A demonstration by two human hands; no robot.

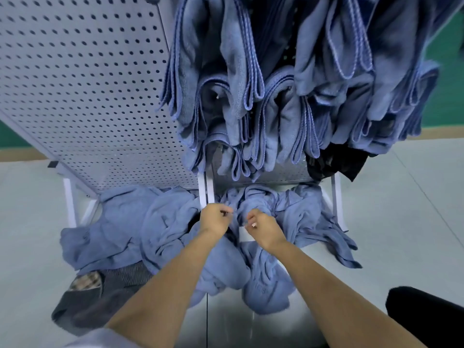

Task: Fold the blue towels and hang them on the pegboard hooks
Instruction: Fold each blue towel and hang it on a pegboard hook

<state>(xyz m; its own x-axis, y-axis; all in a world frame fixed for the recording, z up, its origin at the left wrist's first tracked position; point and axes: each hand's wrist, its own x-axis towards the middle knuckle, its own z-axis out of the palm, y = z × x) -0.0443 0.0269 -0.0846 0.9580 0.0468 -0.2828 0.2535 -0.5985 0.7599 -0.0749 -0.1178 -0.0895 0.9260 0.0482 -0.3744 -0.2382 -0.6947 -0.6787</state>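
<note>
Item in hand: one blue towel (226,262), taken from the loose heap of blue towels (125,229) on the floor (401,209) at the foot of the pegboard (88,84). My left hand (216,218) and right hand (263,228) sit close together just below the pegboard's bottom edge. Each has its fingers curled in and looks to be pinching the towel's edge, though the exact grip point is partly hidden by the knuckles. I judge the hands are set side by side on one hem so they can draw apart, find the corners and open the cloth flat for folding. The rest of that towel sags in a bunch beneath my forearms. Stock already done: folded towels (251,84) hang crowded in rows on the pegboard's right section, loops downward, hooks mostly hidden; the left section shows bare holes. Other items: a grey cloth (100,292) with a checked patch lies below the pegboard's left side, partly under the heap, and a black cloth (334,162) hangs below the hung towels. Several towels remain unfolded, so I judge the task to be midway.
</note>
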